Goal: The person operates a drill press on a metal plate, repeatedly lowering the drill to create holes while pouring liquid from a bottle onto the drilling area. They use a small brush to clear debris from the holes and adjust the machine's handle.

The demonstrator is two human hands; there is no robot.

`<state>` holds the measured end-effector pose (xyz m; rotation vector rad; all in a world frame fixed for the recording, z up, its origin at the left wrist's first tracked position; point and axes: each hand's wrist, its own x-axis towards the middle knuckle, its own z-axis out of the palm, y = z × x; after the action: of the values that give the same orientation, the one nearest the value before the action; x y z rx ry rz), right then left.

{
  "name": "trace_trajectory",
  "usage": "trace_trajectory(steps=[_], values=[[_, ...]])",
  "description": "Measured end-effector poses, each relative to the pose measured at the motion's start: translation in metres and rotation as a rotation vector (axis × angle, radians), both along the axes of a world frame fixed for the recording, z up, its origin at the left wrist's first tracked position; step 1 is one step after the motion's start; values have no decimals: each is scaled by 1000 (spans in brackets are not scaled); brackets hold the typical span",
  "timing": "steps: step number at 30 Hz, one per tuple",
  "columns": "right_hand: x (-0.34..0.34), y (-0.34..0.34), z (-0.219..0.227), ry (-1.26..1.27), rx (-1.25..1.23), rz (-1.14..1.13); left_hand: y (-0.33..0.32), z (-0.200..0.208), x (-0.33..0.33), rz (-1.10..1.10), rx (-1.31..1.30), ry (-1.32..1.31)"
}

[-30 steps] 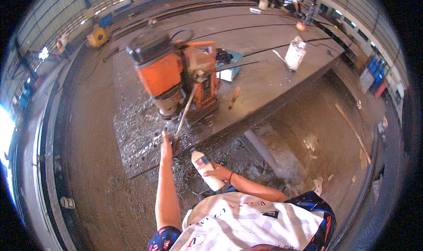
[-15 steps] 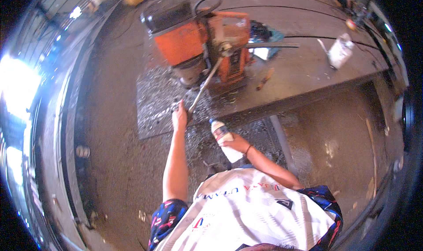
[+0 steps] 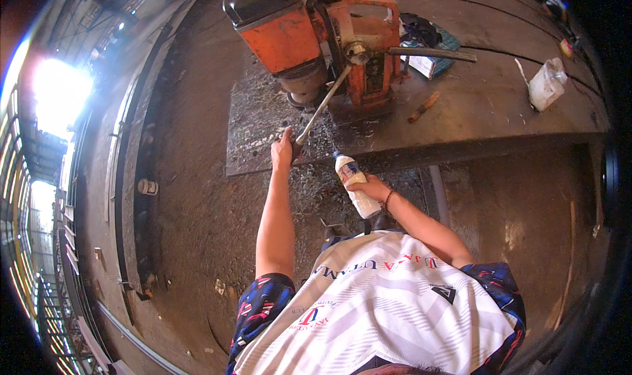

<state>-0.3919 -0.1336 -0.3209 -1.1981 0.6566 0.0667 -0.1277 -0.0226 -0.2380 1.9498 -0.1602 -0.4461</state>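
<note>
An orange magnetic drill (image 3: 280, 49) with a black motor top stands on a steel plate (image 3: 247, 141) strewn with metal shavings. My left hand (image 3: 282, 151) is closed around the dark grip at the end of its feed lever (image 3: 324, 105), which slants down toward me from the hub. A second lever (image 3: 434, 54) points right from the same hub. My right hand (image 3: 374, 188) grips a plastic bottle (image 3: 349, 173) of whitish liquid, tilted with its blue cap toward the plate. A thin stream seems to leave the cap.
Right of the drill lie a brown stick-like piece (image 3: 424, 107) and a blue-and-white box (image 3: 424, 65) with dark cloth on it. A white plastic jug (image 3: 548, 85) stands farther right. Dark cables cross the work surface behind. A small white can (image 3: 148, 187) sits at the left.
The whole view has shifted, so the drill appears higher and farther right. Both hands keep their holds on the lever and bottle; the lever looks at about the same slant.
</note>
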Motion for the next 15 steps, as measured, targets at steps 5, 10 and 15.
trace_trajectory(steps=[5, 10, 15], values=[[-3, -14, -4, -42, 26, 10, -1, -6, 4, -32, 42, 24], [-7, -14, 11, -76, -58, 25, 3, -10, 7, -13, 22, 43], [-6, -18, 1, -73, 21, 58, -2, -9, 3, 30, -48, 52]])
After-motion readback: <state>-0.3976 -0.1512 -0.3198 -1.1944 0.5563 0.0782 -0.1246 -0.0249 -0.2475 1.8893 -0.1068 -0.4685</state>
